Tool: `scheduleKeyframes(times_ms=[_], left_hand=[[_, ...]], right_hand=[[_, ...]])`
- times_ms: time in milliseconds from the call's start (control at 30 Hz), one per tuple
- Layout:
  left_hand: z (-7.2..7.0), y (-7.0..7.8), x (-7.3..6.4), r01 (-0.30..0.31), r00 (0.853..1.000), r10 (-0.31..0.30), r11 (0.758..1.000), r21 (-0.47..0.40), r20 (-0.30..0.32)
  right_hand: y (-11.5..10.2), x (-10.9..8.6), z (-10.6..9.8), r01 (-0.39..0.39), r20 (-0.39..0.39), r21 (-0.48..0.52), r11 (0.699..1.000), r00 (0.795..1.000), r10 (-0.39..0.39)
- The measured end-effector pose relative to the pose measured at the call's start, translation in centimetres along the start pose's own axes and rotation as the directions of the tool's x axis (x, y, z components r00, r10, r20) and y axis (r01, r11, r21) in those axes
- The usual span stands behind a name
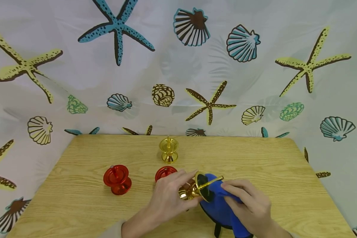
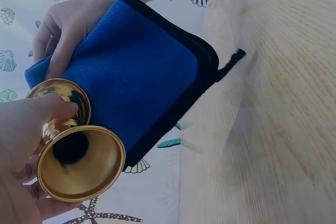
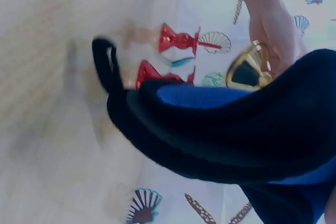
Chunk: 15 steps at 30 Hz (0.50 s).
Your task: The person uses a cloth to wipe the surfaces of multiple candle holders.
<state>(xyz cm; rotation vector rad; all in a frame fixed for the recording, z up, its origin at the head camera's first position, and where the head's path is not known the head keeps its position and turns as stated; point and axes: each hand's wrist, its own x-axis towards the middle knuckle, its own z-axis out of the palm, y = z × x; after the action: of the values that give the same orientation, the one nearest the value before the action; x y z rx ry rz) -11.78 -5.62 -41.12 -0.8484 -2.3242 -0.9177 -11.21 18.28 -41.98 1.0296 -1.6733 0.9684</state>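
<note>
In the head view my left hand (image 1: 168, 196) grips a shiny gold candle holder (image 1: 192, 191), tilted so its spike points right. Its hollow foot faces the camera in the left wrist view, the thumb lying across the narrow stem. A blue cloth (image 1: 218, 210) with black edging and a loop hangs from my right hand (image 1: 251, 205), which pinches a fold of it beside the holder's dish. The cloth comes up against the dish's far side. Folds of cloth hide most of the right hand in the right wrist view.
On the wooden table (image 1: 77, 211), a red candle holder (image 1: 117, 178) stands at left and another red one (image 1: 165, 172) is partly hidden behind my left hand. A second gold candle holder (image 1: 169, 152) stands near the back edge. A patterned curtain (image 1: 178, 66) surrounds the table.
</note>
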Motion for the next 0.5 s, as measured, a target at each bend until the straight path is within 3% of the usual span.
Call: scheduleKeyframes(times_ms=[267, 500], left_hand=[[-0.17, -0.33, -0.06, 0.013, 1.000, -0.013, 1.000, -0.008, -0.002], [-0.41, -0.13, 0.12, 0.028, 1.000, -0.028, 0.995, -0.095, 0.011]], right_hand=[[0.12, 0.70, -0.33, -0.048, -0.103, -0.054, 0.997, 0.994, 0.043], [0.03, 0.03, 0.44, -0.021, -0.103, 0.094, 0.995, 0.994, 0.030]])
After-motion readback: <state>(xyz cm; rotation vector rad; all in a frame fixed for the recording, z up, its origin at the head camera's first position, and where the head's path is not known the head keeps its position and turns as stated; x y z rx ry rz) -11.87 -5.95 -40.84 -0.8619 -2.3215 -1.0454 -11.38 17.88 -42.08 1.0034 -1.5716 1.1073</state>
